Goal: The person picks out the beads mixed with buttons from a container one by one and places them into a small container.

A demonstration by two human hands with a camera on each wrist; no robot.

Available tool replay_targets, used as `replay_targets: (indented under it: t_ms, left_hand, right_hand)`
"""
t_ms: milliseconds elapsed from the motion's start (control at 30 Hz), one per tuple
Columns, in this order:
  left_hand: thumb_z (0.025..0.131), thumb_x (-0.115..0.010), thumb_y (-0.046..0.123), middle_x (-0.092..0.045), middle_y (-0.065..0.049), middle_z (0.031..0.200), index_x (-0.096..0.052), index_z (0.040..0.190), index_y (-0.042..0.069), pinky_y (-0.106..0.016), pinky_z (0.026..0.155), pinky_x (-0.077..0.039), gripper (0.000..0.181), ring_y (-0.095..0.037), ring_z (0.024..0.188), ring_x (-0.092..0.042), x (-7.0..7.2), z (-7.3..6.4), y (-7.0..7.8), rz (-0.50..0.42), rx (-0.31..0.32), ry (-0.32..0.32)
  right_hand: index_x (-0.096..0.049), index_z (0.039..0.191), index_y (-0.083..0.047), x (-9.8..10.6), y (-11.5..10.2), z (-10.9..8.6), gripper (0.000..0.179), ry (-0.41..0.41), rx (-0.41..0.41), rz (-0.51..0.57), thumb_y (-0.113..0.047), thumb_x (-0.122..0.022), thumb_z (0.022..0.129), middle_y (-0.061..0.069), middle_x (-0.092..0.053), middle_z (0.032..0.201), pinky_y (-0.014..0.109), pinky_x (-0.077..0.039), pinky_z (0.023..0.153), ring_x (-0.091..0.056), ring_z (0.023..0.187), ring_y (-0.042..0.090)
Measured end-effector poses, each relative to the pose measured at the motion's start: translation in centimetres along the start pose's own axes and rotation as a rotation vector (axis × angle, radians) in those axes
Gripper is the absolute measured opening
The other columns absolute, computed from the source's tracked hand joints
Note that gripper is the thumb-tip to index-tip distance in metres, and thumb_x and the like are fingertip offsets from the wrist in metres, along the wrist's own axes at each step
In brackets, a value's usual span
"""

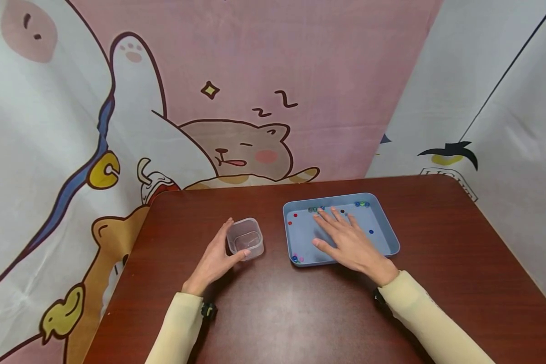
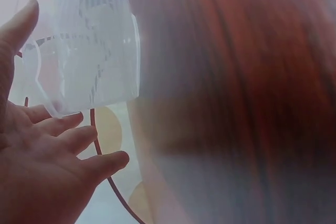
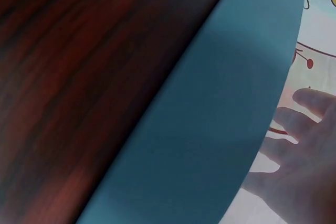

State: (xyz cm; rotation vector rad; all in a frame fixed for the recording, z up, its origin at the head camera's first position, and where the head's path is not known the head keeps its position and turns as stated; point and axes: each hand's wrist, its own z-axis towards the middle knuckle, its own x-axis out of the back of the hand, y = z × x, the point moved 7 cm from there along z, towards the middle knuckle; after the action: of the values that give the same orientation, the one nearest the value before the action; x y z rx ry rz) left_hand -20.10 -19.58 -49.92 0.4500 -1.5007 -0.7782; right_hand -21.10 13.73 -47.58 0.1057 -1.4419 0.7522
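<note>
On the table's left half my left hand [image 1: 216, 256] holds a clear plastic container [image 1: 245, 238] between thumb and fingers. The container is upright, and I see nothing inside it. The left wrist view shows its ribbed wall [image 2: 100, 51] beside the thumb and spread fingers. My right hand [image 1: 354, 246] is palm down over a shallow blue tray [image 1: 387, 222], its fingers straight and spread. Small round coloured pieces, like beads, lie in the tray, with blue ones [image 1: 362, 204] at the far side and red ones [image 1: 295, 215] at the left. Whether the fingertips touch any is unclear.
The brown wooden table [image 1: 273, 313] carries both the container and the tray, with a gap between them. Behind it hangs a cloth [image 1: 336, 91] printed with cartoon animals. A dark strap [image 1: 208, 310] shows at the left wrist.
</note>
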Motion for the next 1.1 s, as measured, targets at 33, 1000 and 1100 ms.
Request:
replay_targets:
  t_ms: [33, 1000, 1100]
  left_hand:
    - [0.086, -0.086, 0.038, -0.031, -0.012, 0.167, -0.027, 0.163, 0.006, -0.053, 0.119, -0.032, 0.102, -0.032, 0.149, -0.036, 0.0, 0.0, 0.0, -0.004, -0.001, 0.002]
    - [0.087, -0.084, 0.042, -0.035, -0.017, 0.164, -0.029, 0.163, 0.014, -0.059, 0.115, -0.035, 0.099, -0.036, 0.144, -0.042, 0.1, 0.0, -0.3, -0.051, 0.050, -0.068]
    - [0.086, -0.085, 0.041, -0.037, -0.016, 0.162, -0.030, 0.163, 0.015, -0.059, 0.115, -0.036, 0.098, -0.035, 0.143, -0.044, 0.1, 0.0, -0.2, -0.058, 0.056, -0.064]
  right_hand:
    - [-0.041, 0.160, -0.016, -0.1, -0.1, 0.1, 0.074, -0.005, 0.005, -0.001, -0.062, -0.049, 0.103, 0.008, -0.034, 0.166, 0.071, -0.015, 0.118, -0.024, 0.154, 0.040]
    - [-0.064, 0.141, -0.004, -3.9, -3.7, 2.6, 0.058, -0.163, 0.230, 0.038, -0.044, -0.070, 0.099, 0.017, -0.051, 0.154, 0.059, -0.040, 0.112, -0.048, 0.141, 0.036]
    - [-0.067, 0.137, -0.005, -4.2, -3.9, 2.8, 0.054, -0.171, 0.233, 0.041, -0.042, -0.072, 0.097, 0.017, -0.054, 0.151, 0.056, -0.043, 0.111, -0.051, 0.139, 0.034]
